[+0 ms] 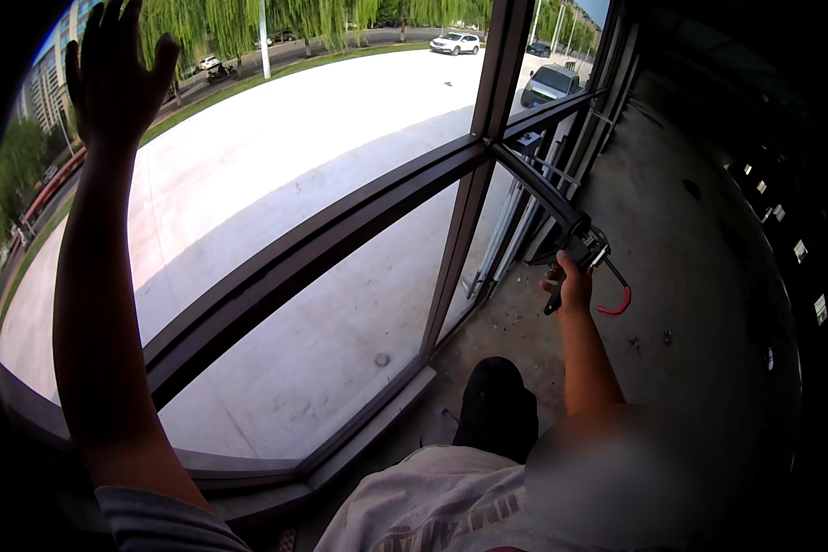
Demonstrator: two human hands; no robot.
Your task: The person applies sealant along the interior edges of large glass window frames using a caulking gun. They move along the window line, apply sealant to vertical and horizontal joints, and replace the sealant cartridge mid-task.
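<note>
My right hand (572, 283) is wrapped round the grip of a black caulking gun (545, 195). Its long barrel slants away up to the left, and the tip end meets the corner where the dark window frame's (317, 241) upright and crossbar join. A rod with a red curved end sticks out of the back of the gun, beside my wrist. High at the far left, my left hand (120, 78) is raised with its fingers spread, holding nothing. It is dark against the bright outdoors, and I cannot tell if it touches the window pane.
Several light-coloured pipes (504, 235) lean by the frame beyond the gun. A low sill (373, 428) runs along the window's foot. Small debris (667, 338) lies on the concrete floor (699, 276) to the right. Outside are pale paving, parked cars (455, 43) and willows.
</note>
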